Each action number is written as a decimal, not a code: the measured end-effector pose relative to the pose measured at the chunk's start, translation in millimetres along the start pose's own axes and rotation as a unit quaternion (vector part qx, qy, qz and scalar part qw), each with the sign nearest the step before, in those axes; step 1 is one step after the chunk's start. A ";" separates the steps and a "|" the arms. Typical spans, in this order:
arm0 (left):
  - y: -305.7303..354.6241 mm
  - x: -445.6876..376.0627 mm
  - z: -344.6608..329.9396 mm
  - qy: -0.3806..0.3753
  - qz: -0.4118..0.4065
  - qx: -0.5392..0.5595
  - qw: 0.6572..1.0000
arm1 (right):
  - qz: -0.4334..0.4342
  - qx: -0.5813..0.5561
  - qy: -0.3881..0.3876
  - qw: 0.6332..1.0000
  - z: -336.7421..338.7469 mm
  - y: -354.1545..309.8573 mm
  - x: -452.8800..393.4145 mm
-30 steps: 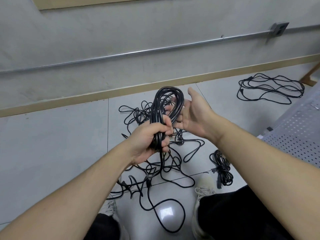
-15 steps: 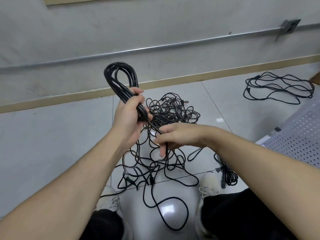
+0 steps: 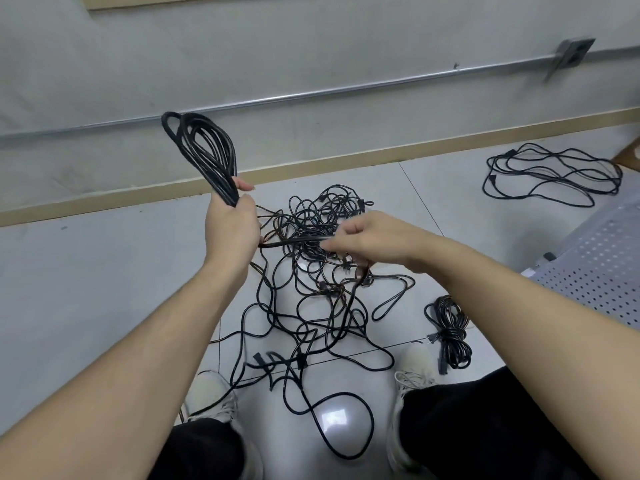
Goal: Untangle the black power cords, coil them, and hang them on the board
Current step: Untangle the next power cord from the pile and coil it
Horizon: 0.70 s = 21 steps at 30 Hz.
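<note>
Left hand (image 3: 231, 227) grips the coiled cord (image 3: 204, 154), now raised leftward. Right hand (image 3: 363, 237) has dropped, pinching the trailing length (image 3: 294, 241) taut. Coiling continues.

Obstacles: tangled cords (image 3: 318, 271) covered the floor between the shoes (image 3: 214, 396); bundled cord (image 3: 448, 329) right; loose cord (image 3: 550, 174) far right. Bare floor tiles (image 3: 86, 289) lay open left.

black coiled cord (image 3: 204, 154) held upright above tangled cords (image 3: 318, 271).
</note>
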State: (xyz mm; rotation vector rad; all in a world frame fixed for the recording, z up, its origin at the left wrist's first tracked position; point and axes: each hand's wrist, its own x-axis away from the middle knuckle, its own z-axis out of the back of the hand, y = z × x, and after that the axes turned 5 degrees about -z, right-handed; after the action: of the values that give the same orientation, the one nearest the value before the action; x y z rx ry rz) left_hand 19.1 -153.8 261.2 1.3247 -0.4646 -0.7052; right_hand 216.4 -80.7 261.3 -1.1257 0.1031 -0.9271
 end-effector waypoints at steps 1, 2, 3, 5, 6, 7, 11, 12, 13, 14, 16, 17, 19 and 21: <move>-2.0 0.2 0.2 -0.011 0.003 -0.022 1.000 | 0.019 -0.031 -0.005 0.999 1.1 -1.0 1.1; -3.8 0.8 -0.2 -0.026 0.007 -0.043 0.999 | 0.041 -0.064 -0.023 0.997 1.2 -2.0 3.0; -5.2 1.5 -1.3 -0.044 0.012 -0.061 0.997 | 0.063 -0.105 -0.047 0.991 0.4 -2.5 5.3; -6.5 3.5 -3.0 -0.088 0.024 -0.090 0.992 | 0.093 -0.184 -0.072 0.976 -1.9 -2.7 8.6; -5.8 5.0 -4.0 -0.115 0.026 -0.103 0.988 | 0.103 -0.211 -0.060 0.970 -2.8 -1.8 7.8; -4.5 6.8 -4.9 -0.145 0.024 -0.115 0.982 | 0.109 -0.231 -0.036 0.966 -3.7 -2.2 6.3; -2.1 14.9 -9.6 -0.246 0.051 -0.110 0.962 | 0.118 -0.244 0.071 0.960 -7.1 -5.9 -1.8; -2.0 17.0 -10.7 -0.267 0.063 -0.101 0.956 | 0.122 -0.247 0.086 0.958 -7.5 -6.7 -2.8; -2.4 18.7 -11.8 -0.287 0.070 -0.098 0.950 | 0.123 -0.246 0.098 0.956 -7.5 -7.0 -3.8; -2.1 20.6 -12.4 -0.304 0.076 -0.096 0.945 | 0.121 -0.244 0.109 0.956 -7.4 -7.5 -4.4; 2.4 26.2 -12.5 -0.323 0.103 -0.076 0.938 | 0.106 -0.247 0.135 0.954 -5.8 -7.9 -6.1; 4.3 28.4 -12.7 -0.328 0.119 -0.067 0.935 | 0.095 -0.252 0.151 0.951 -4.2 -7.5 -6.8; 6.9 33.7 -15.0 -0.339 0.130 -0.068 0.929 | 0.073 -0.263 0.180 0.945 -1.1 -6.0 -7.3; 7.5 36.8 -19.3 -0.341 0.130 -0.058 0.929 | 0.061 -0.267 0.193 0.942 0.4 -4.1 -7.9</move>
State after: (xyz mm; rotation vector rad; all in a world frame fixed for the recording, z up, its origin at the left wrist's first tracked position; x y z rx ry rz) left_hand 59.8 -165.1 261.5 0.8545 -1.1169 -0.9467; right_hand 209.2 -75.5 261.9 -1.3994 0.7771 -1.0284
